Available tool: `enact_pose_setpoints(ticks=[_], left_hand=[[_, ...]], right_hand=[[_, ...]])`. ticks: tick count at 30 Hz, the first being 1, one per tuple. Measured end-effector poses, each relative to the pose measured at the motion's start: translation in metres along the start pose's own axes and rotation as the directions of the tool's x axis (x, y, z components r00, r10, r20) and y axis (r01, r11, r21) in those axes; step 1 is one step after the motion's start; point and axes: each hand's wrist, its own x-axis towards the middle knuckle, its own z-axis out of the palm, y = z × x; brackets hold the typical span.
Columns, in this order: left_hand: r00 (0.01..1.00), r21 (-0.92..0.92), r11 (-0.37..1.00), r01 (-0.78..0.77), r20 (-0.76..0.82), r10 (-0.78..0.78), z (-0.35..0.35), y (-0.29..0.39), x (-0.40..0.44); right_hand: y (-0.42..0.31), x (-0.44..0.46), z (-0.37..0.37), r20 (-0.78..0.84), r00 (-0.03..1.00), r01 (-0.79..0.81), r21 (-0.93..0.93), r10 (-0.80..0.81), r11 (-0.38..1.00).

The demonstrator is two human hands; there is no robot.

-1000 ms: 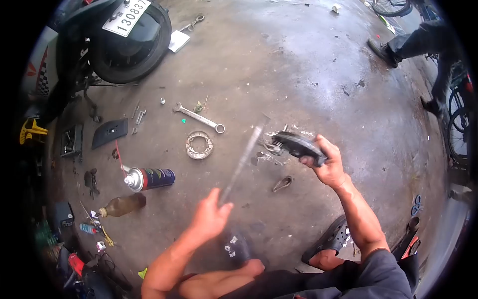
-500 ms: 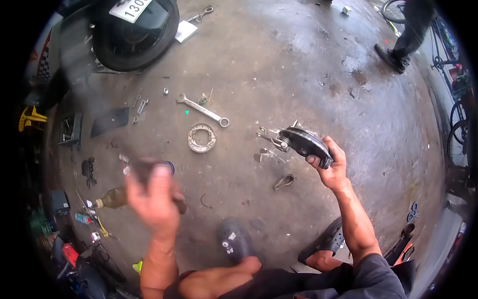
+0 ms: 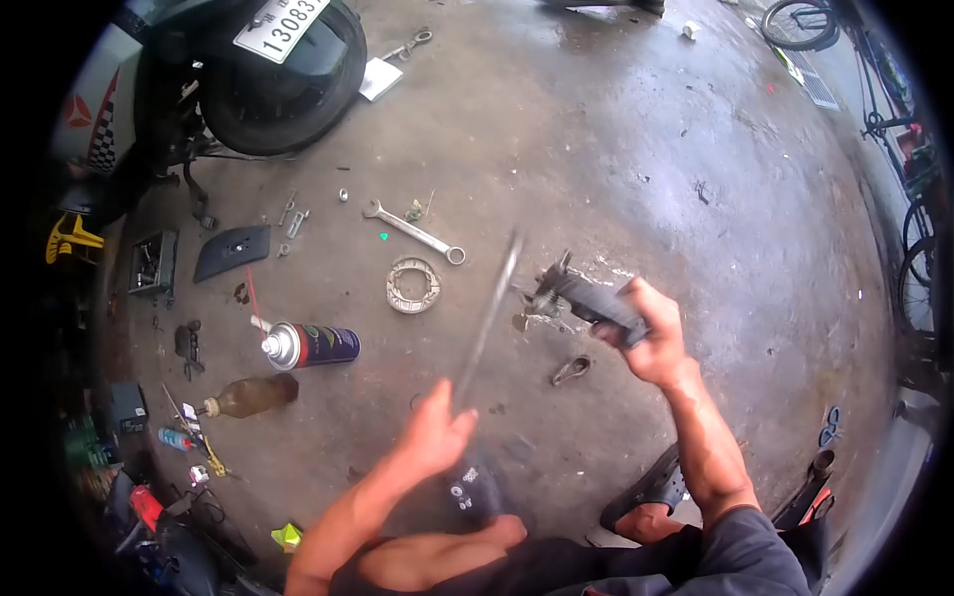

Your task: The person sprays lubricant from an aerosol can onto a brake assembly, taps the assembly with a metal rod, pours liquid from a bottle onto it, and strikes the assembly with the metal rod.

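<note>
My left hand (image 3: 434,437) is closed around the lower end of a long thin metal rod (image 3: 487,323), blurred by motion and slanting up to the right. My right hand (image 3: 660,333) grips a dark round brake plate (image 3: 596,303) by its edge. Metal fittings stick out on the plate's left side, blurred. The rod's upper end is left of the plate, seemingly apart from it. Ring-shaped brake shoes (image 3: 434,286) lie on the floor between a combination wrench (image 3: 415,233) and my left hand. Below the plate lies a small metal lever (image 3: 571,371).
A spray can (image 3: 328,345) and a brown bottle (image 3: 253,395) lie at left, near a flat black panel (image 3: 234,251) and a metal box (image 3: 153,263). A motorbike wheel (image 3: 288,109) stands upper left. Bicycles (image 3: 874,79) line the right edge. My shoes (image 3: 651,487) are below.
My left hand has swung right, from over the spray can and bottle, bringing the rod near the brake plate. The plate has tilted in my right hand. Another person's leg has left the upper right.
</note>
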Motion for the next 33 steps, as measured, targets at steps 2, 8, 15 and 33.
enact_pose_setpoints(ticks=[2,8,15,33], left_hand=[[0.79,-0.276,0.806,0.523,0.512,-0.338,0.005,0.0,-0.008],[0.828,-0.713,0.591,0.378,-0.026,-0.561,-0.047,0.019,0.033],[0.984,-0.361,0.924,0.124,0.168,-0.066,-0.032,-0.018,0.012],[0.764,-0.647,0.551,0.526,0.077,-0.64,-0.081,0.021,0.069]], right_hand=[[0.008,0.001,-0.006,0.12,0.991,0.076,-0.104,-0.063,0.992],[0.002,-0.005,-0.003,-0.078,0.986,-0.135,0.124,0.146,0.983],[-0.017,0.007,-0.013,-0.138,0.976,-0.143,0.179,0.169,0.973],[-0.006,0.002,-0.02,-0.054,0.998,-0.033,0.04,0.035,0.999]])
